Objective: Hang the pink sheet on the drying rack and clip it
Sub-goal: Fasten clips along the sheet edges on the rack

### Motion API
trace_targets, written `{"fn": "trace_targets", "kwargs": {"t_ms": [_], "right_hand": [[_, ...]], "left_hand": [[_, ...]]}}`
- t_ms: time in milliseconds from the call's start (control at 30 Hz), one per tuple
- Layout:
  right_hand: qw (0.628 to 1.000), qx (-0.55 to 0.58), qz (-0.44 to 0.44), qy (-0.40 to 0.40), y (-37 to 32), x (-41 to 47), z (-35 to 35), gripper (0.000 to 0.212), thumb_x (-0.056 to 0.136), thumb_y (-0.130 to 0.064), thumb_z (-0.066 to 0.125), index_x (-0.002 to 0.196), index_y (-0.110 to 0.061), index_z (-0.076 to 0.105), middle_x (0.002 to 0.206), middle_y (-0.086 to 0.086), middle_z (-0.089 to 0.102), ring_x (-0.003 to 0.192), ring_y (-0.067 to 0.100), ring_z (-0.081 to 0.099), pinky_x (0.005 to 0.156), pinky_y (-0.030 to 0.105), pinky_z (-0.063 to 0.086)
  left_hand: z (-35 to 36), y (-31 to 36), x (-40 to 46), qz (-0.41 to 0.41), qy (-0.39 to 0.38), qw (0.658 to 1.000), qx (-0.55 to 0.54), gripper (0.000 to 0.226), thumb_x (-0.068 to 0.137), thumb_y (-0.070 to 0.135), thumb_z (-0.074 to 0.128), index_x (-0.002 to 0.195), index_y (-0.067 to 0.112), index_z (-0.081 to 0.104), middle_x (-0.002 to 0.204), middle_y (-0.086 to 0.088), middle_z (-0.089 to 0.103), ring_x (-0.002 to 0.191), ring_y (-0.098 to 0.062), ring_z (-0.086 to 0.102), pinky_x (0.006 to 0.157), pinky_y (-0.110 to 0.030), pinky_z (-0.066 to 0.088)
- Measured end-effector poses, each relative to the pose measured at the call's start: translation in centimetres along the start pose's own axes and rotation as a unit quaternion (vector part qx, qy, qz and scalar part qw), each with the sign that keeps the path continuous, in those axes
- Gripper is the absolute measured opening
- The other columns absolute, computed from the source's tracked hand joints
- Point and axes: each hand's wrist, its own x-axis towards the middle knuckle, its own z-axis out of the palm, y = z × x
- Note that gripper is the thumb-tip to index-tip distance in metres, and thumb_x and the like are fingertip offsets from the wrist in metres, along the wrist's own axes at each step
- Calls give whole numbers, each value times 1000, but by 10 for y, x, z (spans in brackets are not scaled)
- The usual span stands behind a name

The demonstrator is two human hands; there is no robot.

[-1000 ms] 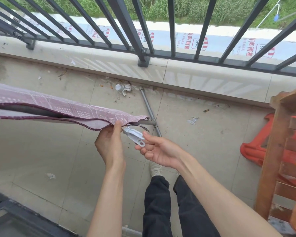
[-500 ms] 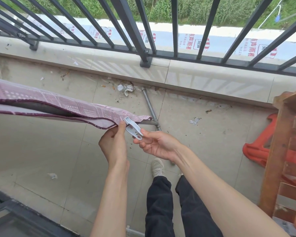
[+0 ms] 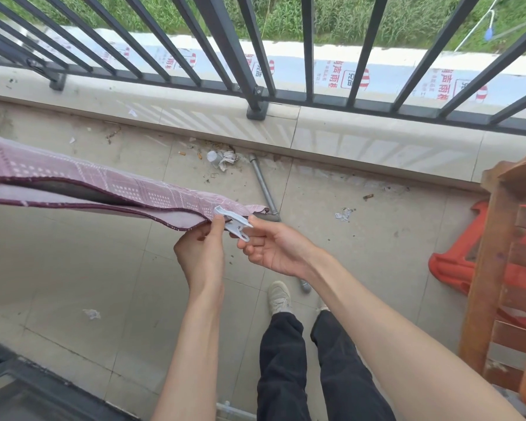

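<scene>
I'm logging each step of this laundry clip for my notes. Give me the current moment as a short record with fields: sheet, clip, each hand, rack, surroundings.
sheet: pink sheet draped over the rack bar, its end near both hands
clip: white clip at the sheet's end corner; whether it already grips the fabric cannot be told
left hand: left hand pinches the sheet's edge from below, thumb up
right hand: right hand holds the clip's tail
rack: grey bar end pokes out past the sheet
surroundings: black railing, wooden chair at right
</scene>
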Motion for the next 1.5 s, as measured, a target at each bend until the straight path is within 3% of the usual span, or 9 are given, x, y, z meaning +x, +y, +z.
{"fn": "trace_targets", "kwargs": {"t_ms": [167,333,467,600,767,1000,1267,1367,1500], "right_hand": [[996,-86,-23,16,5,3,1,34,96,-43,41,98,-15,58,82,2,71,76,14,66,69,23,52],[958,-232,-79,148,5,-19,-2,35,95,-49,36,104,-24,58,109,1,64,103,18,59,90,33,47],[810,-490,-165,277,4,-69,-11,50,94,-39,43,138,-14,41,140,5,48,130,21,42,108,32,29],[640,-657,-182,355,4,-137,-19,61,93,-48,41,146,-26,23,155,3,22,143,21,16,115,42,10],[538,-672,-186,474,27,-226,-27,68,90,-55,38,147,-32,10,159,0,5,146,20,1,115,51,0],[529,-548,-159,628,118,-342,-47,65,93,-53,34,148,-30,8,158,-1,7,146,19,1,116,50,3],[550,-400,-145,719,210,-437,-101,53,97,-33,36,147,-25,20,156,-1,17,144,17,12,116,43,14],[541,-402,-126,727,215,-463,-138,51,96,-20,37,145,-20,24,155,1,21,143,17,16,114,40,20],[529,-447,-91,716,196,-494,-195,62,89,-7,41,146,-20,21,155,2,19,143,21,12,111,42,21]], "left_hand": [[1,-7,-4,13,0,998,55,16,86,31,60,70,28,59,72,14,62,64,9,56,58,-8,40],[-2,-15,-24,11,-58,988,144,10,89,28,53,96,21,53,96,6,60,95,-15,57,80,-24,40],[-10,-10,-56,135,-153,938,279,28,89,24,53,115,13,52,119,-7,55,114,-24,48,94,-32,35],[-12,19,-82,307,-246,852,345,49,91,28,52,136,13,41,142,-9,42,134,-24,33,109,-37,25],[-3,45,-118,453,-316,738,388,56,92,38,47,143,21,30,153,-7,24,143,-24,16,116,-41,12],[2,34,-195,565,-407,605,386,57,91,41,47,143,22,30,154,-6,24,144,-26,14,115,-45,11],[36,-10,-330,576,-528,472,407,58,95,43,37,146,25,19,157,-4,9,145,-21,3,116,-38,6],[59,-29,-381,572,-556,461,388,53,95,37,41,143,22,27,154,-4,17,143,-19,12,116,-35,14],[98,-51,-435,571,-536,512,354,46,92,33,48,135,17,41,137,-2,42,129,-18,32,106,-30,28]]}}
